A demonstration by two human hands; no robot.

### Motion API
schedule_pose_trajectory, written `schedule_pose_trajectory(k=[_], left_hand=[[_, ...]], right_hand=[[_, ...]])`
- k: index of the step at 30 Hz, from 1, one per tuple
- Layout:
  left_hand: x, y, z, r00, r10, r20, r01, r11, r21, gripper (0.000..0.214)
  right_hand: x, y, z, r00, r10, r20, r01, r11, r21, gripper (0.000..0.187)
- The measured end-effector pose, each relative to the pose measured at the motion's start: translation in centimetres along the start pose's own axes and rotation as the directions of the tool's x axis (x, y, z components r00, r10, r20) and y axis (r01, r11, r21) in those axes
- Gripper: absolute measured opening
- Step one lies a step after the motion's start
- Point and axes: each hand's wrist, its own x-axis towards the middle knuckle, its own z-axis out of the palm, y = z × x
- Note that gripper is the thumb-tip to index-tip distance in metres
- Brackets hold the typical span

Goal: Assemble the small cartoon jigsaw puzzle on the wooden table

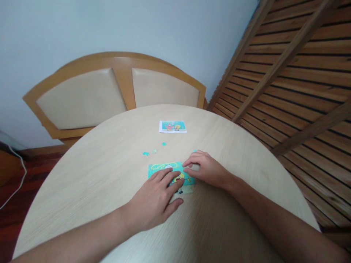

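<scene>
A mostly joined jigsaw puzzle [153, 170], teal with a yellow cartoon figure, lies on the round table [109, 160] in front of me. My left hand [157, 191] rests flat across its lower left and middle, fingers spread and covering much of the picture. At the puzzle's upper right corner is my right hand [204, 168], thumb and forefinger drawn together against the edge. Whatever sits between those fingertips is too small to make out. Beyond the puzzle lie loose puzzle pieces: a teal piece [146, 153], a pale piece [155, 151] and another teal piece [163, 144].
A small printed picture sheet [173, 126] with cartoon figures lies farther back. Just behind my right hand shows another teal bit [195, 150]. A padded wooden chair back [120, 80] stands past the table, and a slatted wooden panel [296, 80] leans at the right.
</scene>
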Motion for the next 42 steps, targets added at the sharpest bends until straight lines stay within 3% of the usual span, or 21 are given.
schedule_pose_trajectory(k=[18, 21, 23, 26, 36, 42], left_hand=[[-0.1, 0.0, 0.2, 1.000, 0.002, -0.027, -0.002, 1.000, -0.016, 0.045], [-0.1, 0.0, 0.1, 1.000, -0.005, -0.024, 0.005, 1.000, -0.022, 0.044], [0.0, 0.1, 0.1, 1.000, -0.013, -0.019, 0.012, 1.000, -0.018, 0.044], [0.0, 0.1, 0.0, 0.999, -0.036, -0.038, 0.036, 0.999, -0.012, 0.041], [0.2, 0.1, -0.4, 0.994, -0.081, -0.070, 0.079, 0.996, -0.027, 0.030], [0.3, 0.2, -0.5, 0.997, -0.068, -0.047, 0.065, 0.995, -0.078, 0.026]], right_hand=[[-0.1, 0.3, -0.9, 0.998, -0.060, -0.007, 0.060, 0.997, -0.053, 0.013], [-0.2, 1.0, -2.3, 0.982, 0.105, -0.154, -0.120, 0.989, -0.091, 0.019], [-0.5, 1.8, -3.2, 0.929, 0.272, -0.252, -0.312, 0.940, -0.136, 0.021], [-1.0, 3.0, -4.0, 0.878, 0.401, -0.261, -0.456, 0.866, -0.206, 0.021], [-1.2, 3.2, -3.0, 0.904, 0.389, -0.178, -0.425, 0.864, -0.269, 0.021], [-0.9, 2.7, -3.0, 0.875, 0.465, -0.134, -0.483, 0.855, -0.189, 0.021]])
